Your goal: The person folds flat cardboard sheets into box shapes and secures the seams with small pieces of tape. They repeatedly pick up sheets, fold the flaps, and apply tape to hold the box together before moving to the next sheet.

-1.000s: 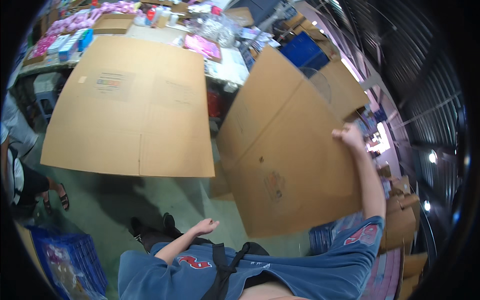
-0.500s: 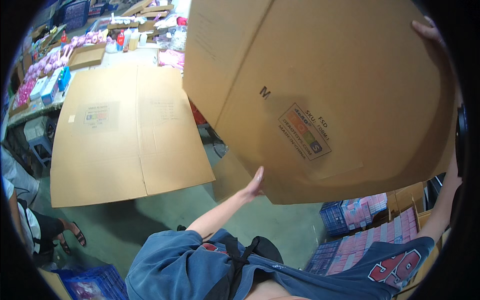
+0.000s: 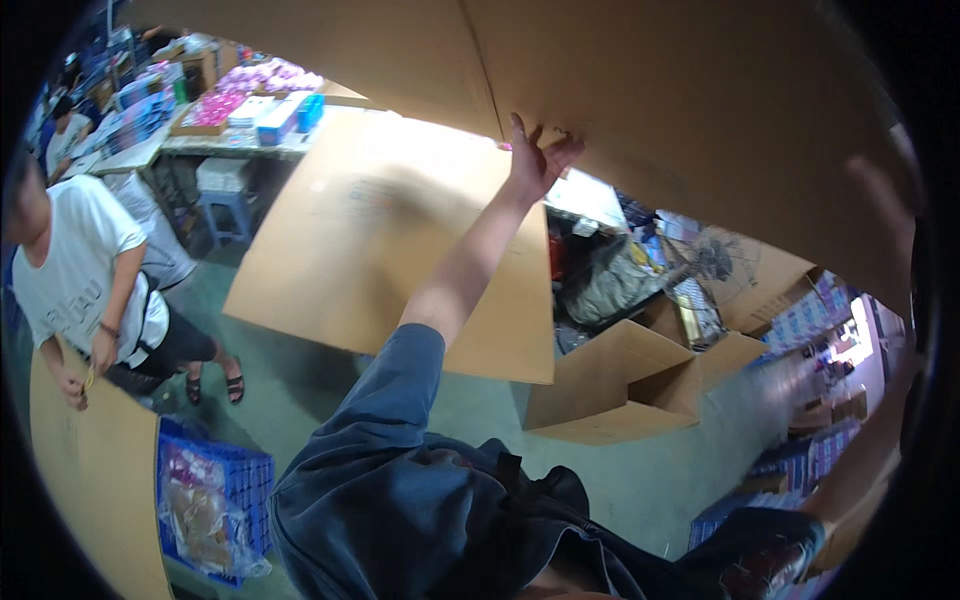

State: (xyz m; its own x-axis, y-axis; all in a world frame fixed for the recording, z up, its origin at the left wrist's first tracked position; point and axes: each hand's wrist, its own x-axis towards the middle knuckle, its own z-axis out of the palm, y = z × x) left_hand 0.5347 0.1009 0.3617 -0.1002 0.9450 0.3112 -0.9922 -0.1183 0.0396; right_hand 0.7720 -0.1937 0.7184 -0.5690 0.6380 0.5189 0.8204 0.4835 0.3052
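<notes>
A large flattened cardboard box (image 3: 680, 90) is raised high and tilted across the top of the view. My left hand (image 3: 545, 162) is up at its lower edge, fingers spread and touching the board. At the far right, my right hand (image 3: 885, 195) holds the side edge of the same board; motion blurs it, and its fingers are partly hidden. Below and behind lies a second flattened cardboard box (image 3: 330, 260), resting flat with its near edge jutting over the floor. My left forearm crosses in front of it.
An open cardboard box (image 3: 610, 390) sits on the floor ahead, near a fan (image 3: 715, 262). To the left, a person in a white shirt (image 3: 85, 265) stands by a cardboard panel (image 3: 95, 470) and a blue crate (image 3: 215, 500). Packed crates (image 3: 800, 455) line the right side.
The raised board has swung upward and tilted, and my left hand has risen with it. My view has turned left, bringing the person and the open box into sight.
</notes>
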